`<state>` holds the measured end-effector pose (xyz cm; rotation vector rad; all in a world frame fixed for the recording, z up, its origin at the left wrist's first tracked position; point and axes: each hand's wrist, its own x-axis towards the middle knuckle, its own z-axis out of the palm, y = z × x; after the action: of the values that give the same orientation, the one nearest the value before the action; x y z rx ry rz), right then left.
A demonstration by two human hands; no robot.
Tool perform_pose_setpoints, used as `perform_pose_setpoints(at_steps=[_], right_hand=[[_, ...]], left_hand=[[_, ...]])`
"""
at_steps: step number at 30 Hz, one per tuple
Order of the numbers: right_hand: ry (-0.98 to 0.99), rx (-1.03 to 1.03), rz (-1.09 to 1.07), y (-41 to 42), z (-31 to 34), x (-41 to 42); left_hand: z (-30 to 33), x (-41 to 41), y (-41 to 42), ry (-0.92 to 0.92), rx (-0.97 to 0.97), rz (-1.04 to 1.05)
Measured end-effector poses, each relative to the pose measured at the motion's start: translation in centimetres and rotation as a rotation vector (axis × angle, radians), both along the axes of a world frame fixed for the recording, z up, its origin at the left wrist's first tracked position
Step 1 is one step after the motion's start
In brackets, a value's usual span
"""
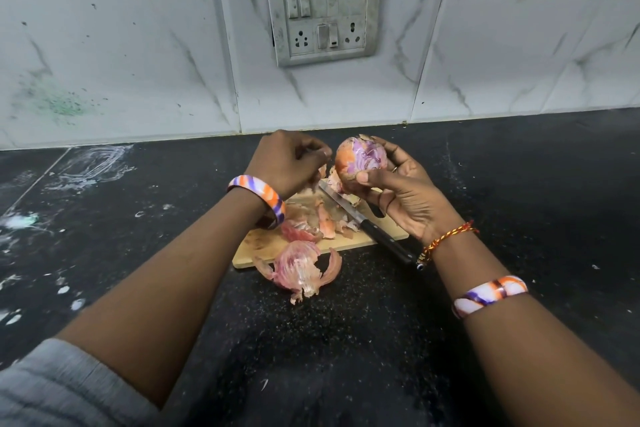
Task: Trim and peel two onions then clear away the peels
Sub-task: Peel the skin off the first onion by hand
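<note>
Red onion, round and partly stripped of its papery orange-brown skin (360, 163), sits raised above the far end of the pale wooden cutting board (249, 253), its back hidden in your palm. Your wrists cover the board's far corners, and the tip of the steel knife with the black handle (388, 239) runs out of sight beneath the onion. Whether your left fingertips hold a scrap of skin cannot be made out; something pale shows between them, no more.

The onion's facing side is bare, glossy purple and white in streaks, while dry orange skin still clings to its left flank and its lower edge, ragged at the top.

Your right hand (398, 191) cups the onion from behind and below, fingers curled round the far side, thumb pressed on the lower front. Your left hand (287, 159) hovers just beside it, knuckles up, fingers bent inward toward the onion.

Loose pink and orange peels (311, 222) lie heaped on the board beside the knife blade; one large curled peel (301, 270) rests on the black speckled stone counter (346, 340), touching the board's near edge. The knife lies diagonally, its handle overhanging the board. Orange, white and purple bangles (258, 196) ring both wrists.
</note>
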<state>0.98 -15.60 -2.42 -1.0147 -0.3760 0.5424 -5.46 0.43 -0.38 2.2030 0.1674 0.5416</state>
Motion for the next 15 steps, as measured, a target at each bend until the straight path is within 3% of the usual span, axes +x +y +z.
perform_pose_setpoints(at_steps=[4, 15], right_hand=[[-0.018, -0.009, -0.034, 0.49, -0.06, -0.35], [-0.099, -0.069, -0.055, 0.86, -0.09, -0.65]], left_hand=[[0.50, -0.13, -0.67, 0.044, -0.039, -0.075], [1.01, -0.59, -0.66, -0.034, 0.169, -0.135]])
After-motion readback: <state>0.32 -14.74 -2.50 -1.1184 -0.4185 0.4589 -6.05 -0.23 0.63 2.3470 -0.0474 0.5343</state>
